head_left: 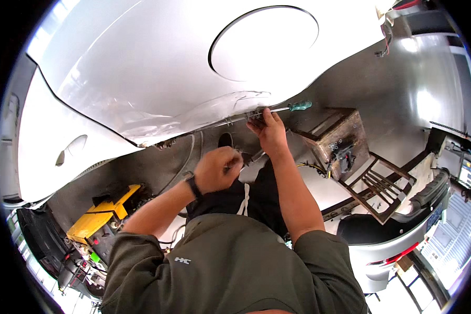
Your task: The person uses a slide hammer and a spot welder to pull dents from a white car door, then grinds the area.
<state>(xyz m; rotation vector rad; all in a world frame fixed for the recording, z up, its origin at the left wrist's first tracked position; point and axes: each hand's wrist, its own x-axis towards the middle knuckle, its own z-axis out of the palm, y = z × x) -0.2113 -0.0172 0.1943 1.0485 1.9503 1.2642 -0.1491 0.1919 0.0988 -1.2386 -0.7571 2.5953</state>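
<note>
A white car body panel (157, 63) with a creased, dented lower edge spans the upper part of the head view. My right hand (269, 131) is at that edge, fingers closed around the metal shaft of a screwdriver (300, 106). Its green handle sticks out to the right of my fingers. Small metal pieces (254, 114) sit beside my fingertips; their exact shape is hard to make out. A thin rod (227, 122) lies along the dented edge to the left. Below the panel, my left hand (218, 168) is curled closed, apart from the car; whatever its fingers hold is hidden.
On the right stand a worn box-like stand (345, 138) and a slatted metal frame (379, 188). A bumper (371, 256) lies lower right. A yellow-topped machine (104, 212) stands lower left. Cables (186, 162) hang near my legs; loose wiring (386, 44) dangles upper right.
</note>
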